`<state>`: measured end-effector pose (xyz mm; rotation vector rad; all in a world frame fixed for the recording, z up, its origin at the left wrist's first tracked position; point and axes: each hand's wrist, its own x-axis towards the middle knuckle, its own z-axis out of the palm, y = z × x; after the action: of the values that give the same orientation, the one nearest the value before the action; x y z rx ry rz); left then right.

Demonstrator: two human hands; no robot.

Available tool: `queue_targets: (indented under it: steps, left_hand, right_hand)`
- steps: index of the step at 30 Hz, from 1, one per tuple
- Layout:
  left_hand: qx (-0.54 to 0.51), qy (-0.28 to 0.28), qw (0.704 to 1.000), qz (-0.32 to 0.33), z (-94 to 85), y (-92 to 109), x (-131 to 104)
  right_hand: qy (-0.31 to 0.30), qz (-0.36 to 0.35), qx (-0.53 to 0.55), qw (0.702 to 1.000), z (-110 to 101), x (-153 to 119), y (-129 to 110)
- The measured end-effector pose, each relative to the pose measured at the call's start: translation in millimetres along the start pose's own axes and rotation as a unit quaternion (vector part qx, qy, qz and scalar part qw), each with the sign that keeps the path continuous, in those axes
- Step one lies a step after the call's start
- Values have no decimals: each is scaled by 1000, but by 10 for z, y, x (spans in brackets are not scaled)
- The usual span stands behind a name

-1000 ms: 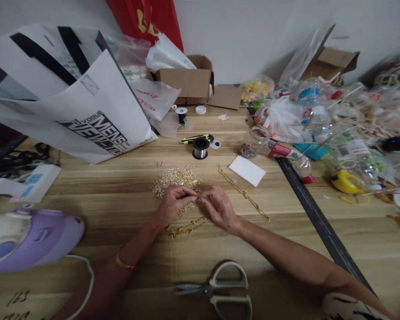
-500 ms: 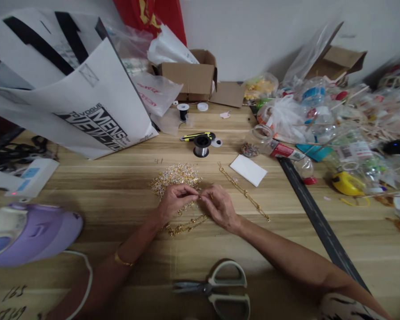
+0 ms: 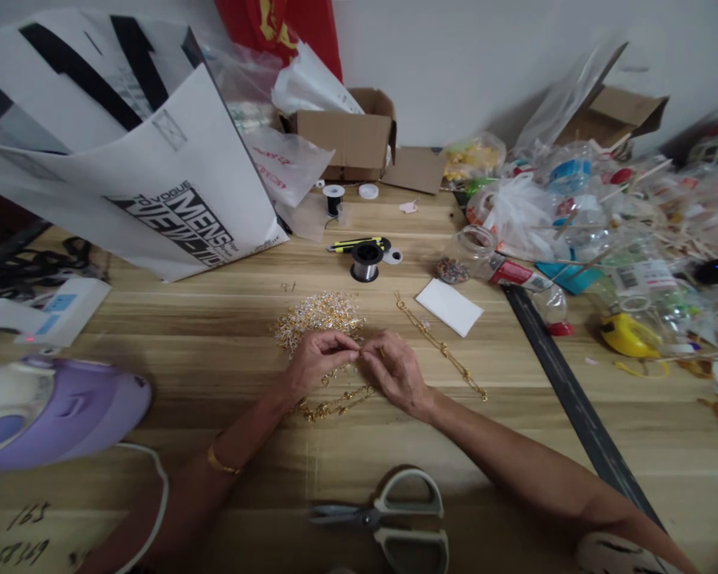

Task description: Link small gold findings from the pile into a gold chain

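Observation:
My left hand (image 3: 318, 363) and my right hand (image 3: 398, 373) meet fingertip to fingertip over the table. Both are closed in a pinch, and what lies between the tips is too small to make out. Just behind my left hand spreads a pile of small gold and silver beads or findings (image 3: 314, 315). Below the hands lies a gold chain (image 3: 329, 408), one end of it passing under my right hand. Another gold chain (image 3: 443, 347) with knotted clusters is laid out slantwise to the right. Scissors (image 3: 374, 516) with pale handles rest nearer to me, blades pointing left.
A spool of silver wire (image 3: 366, 263) stands beyond the pile, by a yellow utility knife (image 3: 356, 245). Rightward are a white card (image 3: 448, 306), a bead jar (image 3: 467, 253) and cluttered plastic bottles. A purple iron (image 3: 77, 406) and a large white bag (image 3: 173, 183) occupy the left.
The whole view has shifted slightly to the right in the picture. My two hands keep nearly the same pinch, and the things on the table lie as before.

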<state>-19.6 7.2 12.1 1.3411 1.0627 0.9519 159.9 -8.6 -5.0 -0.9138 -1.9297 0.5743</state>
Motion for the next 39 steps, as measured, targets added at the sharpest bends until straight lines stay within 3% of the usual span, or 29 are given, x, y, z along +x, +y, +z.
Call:
queue_targets:
  steps: [10,28,39]
  left_hand:
    - [1,2,1000,7,11,16,-6]
    - [61,18,994,85,22,-6,-42]
    - [53,30,995,79,-3,-21,-30]
  right_hand:
    - [-7,7,4,1000,-5,-1,6]
    - [-7,72,65,995,18,-23,19]
    - [-14,46,51,998,-2,18,-13]
